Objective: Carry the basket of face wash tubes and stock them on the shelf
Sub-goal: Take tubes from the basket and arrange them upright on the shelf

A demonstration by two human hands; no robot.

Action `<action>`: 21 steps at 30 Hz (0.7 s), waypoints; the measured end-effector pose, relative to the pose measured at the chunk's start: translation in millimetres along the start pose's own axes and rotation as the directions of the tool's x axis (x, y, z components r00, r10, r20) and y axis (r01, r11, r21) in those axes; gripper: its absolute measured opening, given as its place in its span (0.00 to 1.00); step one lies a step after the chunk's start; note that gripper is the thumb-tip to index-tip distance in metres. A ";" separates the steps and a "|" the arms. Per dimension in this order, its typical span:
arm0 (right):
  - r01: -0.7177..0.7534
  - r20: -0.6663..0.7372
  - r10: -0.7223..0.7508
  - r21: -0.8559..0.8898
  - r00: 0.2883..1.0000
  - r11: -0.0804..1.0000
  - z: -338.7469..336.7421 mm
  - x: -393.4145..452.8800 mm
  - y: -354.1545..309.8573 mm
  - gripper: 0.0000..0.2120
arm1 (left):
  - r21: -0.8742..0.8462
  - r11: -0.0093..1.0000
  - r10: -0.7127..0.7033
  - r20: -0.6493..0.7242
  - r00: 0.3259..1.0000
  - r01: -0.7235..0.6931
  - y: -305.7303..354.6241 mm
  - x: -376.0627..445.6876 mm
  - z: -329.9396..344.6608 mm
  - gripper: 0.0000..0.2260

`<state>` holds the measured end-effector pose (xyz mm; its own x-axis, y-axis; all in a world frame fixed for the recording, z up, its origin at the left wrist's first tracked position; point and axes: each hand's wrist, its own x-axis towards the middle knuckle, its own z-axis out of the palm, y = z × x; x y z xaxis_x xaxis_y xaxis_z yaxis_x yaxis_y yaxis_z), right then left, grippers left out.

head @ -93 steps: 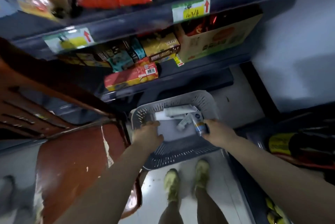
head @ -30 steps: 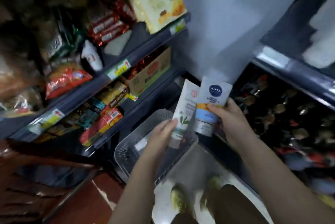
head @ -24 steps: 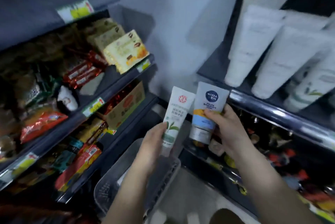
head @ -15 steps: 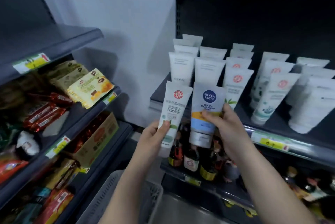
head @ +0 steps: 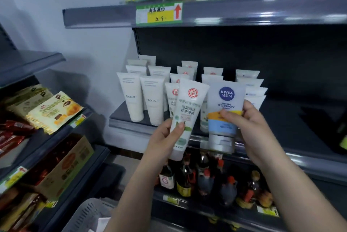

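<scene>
Light, soft, slick tubes, best pinched low near caps: left hand [head: 165, 137] clasping green-leaf tube [head: 187, 113], right hand [head: 249, 124] clasping Nivea tube [head: 224, 111].

This was a shop. Dark metal shelves [head: 244, 13] ran along a white wall, and a yellow and green price tag [head: 159, 13] with a red arrow was stuck on one shelf edge. White face wash tubes [head: 142, 98] stood in neat rows. Bottles [head: 187, 177] filled the shelf below, and snack packs [head: 54, 111] sat on shelves at the left.
</scene>
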<state>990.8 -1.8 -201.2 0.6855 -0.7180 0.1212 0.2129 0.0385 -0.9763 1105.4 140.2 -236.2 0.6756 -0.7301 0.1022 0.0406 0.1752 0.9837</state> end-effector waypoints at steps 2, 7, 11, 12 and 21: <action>0.012 0.013 -0.012 -0.008 1.000 1.000 -16.5 -1.8 -7.3 0.12 | 0.036 0.999 0.029 0.030 0.999 -0.030 0.8 3.3 16.8 0.09; 0.024 0.010 -0.024 -0.012 1.000 1.000 -55.5 -5.5 -26.8 0.12 | 0.102 0.993 0.059 0.075 0.995 -0.066 4.3 11.8 58.7 0.08; 0.032 -0.018 -0.033 -0.026 0.999 0.999 -80.1 -7.9 -43.2 0.12 | 0.149 0.983 0.092 0.118 0.989 -0.110 19.6 20.5 88.2 0.08; 0.030 -0.019 -0.031 -0.020 0.999 0.999 -84.7 -8.0 -47.8 0.12 | 0.165 0.979 0.098 0.133 0.986 -0.119 25.5 24.1 94.1 0.06; -0.003 -0.083 0.001 -0.028 0.997 1.000 -102.0 10.5 -67.0 0.11 | 0.107 0.994 -0.001 0.288 0.958 -0.031 72.5 75.7 113.6 0.06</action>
<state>912.7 -82.8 -152.8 0.6256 -0.7731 0.1051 0.1911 0.0212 -0.9813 1075.9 22.6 -140.3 0.4349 -0.8896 0.1397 -0.0597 0.1263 0.9902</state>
